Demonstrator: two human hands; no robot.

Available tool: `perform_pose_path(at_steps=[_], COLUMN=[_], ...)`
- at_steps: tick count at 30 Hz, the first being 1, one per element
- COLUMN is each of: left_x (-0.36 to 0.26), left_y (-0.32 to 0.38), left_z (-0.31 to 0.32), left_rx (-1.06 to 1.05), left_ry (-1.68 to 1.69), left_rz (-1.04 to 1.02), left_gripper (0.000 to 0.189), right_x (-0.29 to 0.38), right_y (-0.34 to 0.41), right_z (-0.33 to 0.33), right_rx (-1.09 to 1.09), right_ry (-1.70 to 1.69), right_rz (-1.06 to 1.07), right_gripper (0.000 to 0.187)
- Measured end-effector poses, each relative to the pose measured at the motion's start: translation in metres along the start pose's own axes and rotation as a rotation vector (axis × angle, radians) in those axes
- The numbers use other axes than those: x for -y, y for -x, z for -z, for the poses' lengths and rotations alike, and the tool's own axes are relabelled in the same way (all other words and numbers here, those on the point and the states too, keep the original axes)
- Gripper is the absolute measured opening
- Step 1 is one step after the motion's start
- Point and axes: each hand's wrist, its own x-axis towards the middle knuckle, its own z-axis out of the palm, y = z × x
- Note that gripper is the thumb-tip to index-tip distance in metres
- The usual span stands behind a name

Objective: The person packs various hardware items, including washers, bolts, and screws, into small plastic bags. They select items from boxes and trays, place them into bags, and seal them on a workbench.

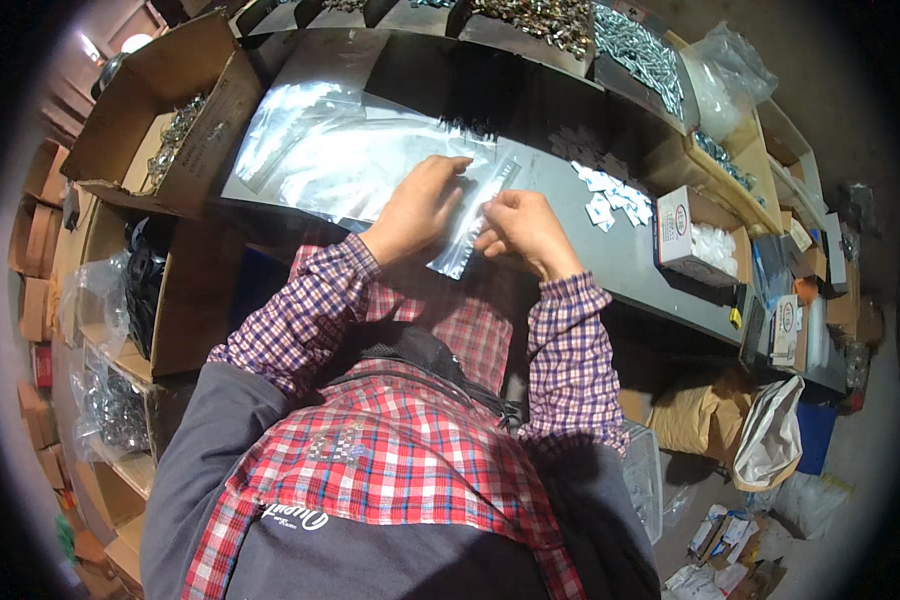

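Observation:
A narrow clear plastic bag (pixel 471 229) lies slantwise between my hands at the near edge of the grey worktop. My right hand (pixel 523 229) pinches its right side between thumb and bent fingers. Along the bag's other side is my left hand (pixel 421 201), its fingers curved and apart; whether it grips the plastic cannot be told. Left of the hands, a shiny heap of flat clear plastic bags (pixel 322 154) covers the worktop. To the right lie small white-and-blue packets (pixel 613 196) in a loose pile.
Trays of screws (pixel 637 56) and small metal parts line the back. Right stands a white carton (pixel 675 225) of white plastic pieces, near a yellow item (pixel 736 317) at the worktop's edge. Cardboard boxes (pixel 236 90) with metal and black parts stand left. Paper sacks (pixel 701 420) are below right.

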Motion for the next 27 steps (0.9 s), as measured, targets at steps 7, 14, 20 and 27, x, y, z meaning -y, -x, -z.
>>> perform_pose_path(at_steps=[7,14,20,27], left_x=[-0.027,-0.029,-0.014,-0.004], left_y=[0.014,0.024,0.026,-0.002], left_z=[-0.001,-0.009,-0.014,0.026], left_rx=[-0.012,0.042,-0.033,-0.422], left_ry=[0.074,0.288,0.473,0.122], left_rz=[0.209,0.341,0.561,0.482], left_gripper=[0.041,0.041,0.028,0.013], right_x=[-0.006,-0.021,-0.019,-0.027], right_y=[0.0,-0.004,0.003,0.009], right_z=[-0.001,-0.009,-0.012,-0.006], right_rx=[-0.009,-0.018,-0.025,-0.034], right_ry=[-0.037,-0.061,-0.041,-0.071], right_rz=[0.131,0.226,0.237,0.305], right_gripper=[0.015,0.019,0.019,0.019])
